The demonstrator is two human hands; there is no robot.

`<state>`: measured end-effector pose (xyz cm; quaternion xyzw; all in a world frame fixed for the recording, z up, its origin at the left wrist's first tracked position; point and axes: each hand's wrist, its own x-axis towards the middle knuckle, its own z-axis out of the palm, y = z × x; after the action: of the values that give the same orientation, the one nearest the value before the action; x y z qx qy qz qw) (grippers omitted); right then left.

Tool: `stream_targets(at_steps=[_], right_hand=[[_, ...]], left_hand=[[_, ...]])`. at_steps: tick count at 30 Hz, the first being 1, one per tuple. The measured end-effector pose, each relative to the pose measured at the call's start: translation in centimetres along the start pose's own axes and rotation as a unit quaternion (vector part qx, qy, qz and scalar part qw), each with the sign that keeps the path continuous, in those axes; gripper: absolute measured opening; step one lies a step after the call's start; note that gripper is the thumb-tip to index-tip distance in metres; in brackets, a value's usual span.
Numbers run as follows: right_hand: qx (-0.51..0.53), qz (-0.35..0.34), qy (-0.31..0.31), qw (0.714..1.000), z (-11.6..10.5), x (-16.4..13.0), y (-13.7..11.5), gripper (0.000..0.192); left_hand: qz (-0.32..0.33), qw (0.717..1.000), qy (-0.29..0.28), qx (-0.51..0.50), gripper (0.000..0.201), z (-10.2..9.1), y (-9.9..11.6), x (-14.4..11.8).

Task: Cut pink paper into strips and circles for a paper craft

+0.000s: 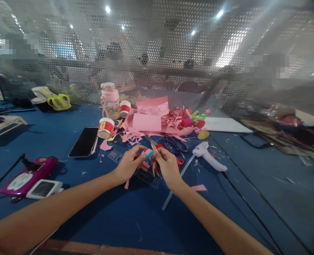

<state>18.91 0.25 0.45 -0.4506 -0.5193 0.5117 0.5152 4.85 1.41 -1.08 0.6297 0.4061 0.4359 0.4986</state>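
My left hand (pixel 130 162) is closed, its thumb and fingers pinching a small teal piece (pixel 149 154) with a bit of pink beside it. My right hand (pixel 167 164) is closed around red-handled scissors (pixel 151 140); their metal blades point up and away, close to the teal piece. Part of a red handle shows past the right hand, and the fingers hide the rest. Below both hands lies a clear stencil ruler (pixel 153 180) with pink scraps on it. Dark blue-handled scissors (pixel 175 145) rest just beyond my right hand.
A white glue gun (pixel 210 157) with a long glue stick (pixel 167 200) lies right. Pink paper (pixel 146 122) and scraps are heaped behind. Paper cups (pixel 105 128), a bottle (pixel 110 101), a phone (pixel 84 142) and a purple case (pixel 31 175) are left. A perforated metal screen (pixel 157 67) stands behind.
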Motion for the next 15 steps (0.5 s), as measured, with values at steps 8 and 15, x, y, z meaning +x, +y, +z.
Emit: stream_targets(at_steps=[8, 15], right_hand=[[0.038, 0.007, 0.002, 0.999, 0.10, 0.02, -0.18, 0.034], [-0.004, -0.017, -0.010, 1.000, 0.09, -0.09, -0.12, 0.035]], left_hand=[[-0.007, 0.999, -0.036, -0.038, 0.036, 0.01, 0.50, 0.07], [-0.019, 0.998, -0.051, -0.039, 0.041, -0.01, 0.38, -0.23]])
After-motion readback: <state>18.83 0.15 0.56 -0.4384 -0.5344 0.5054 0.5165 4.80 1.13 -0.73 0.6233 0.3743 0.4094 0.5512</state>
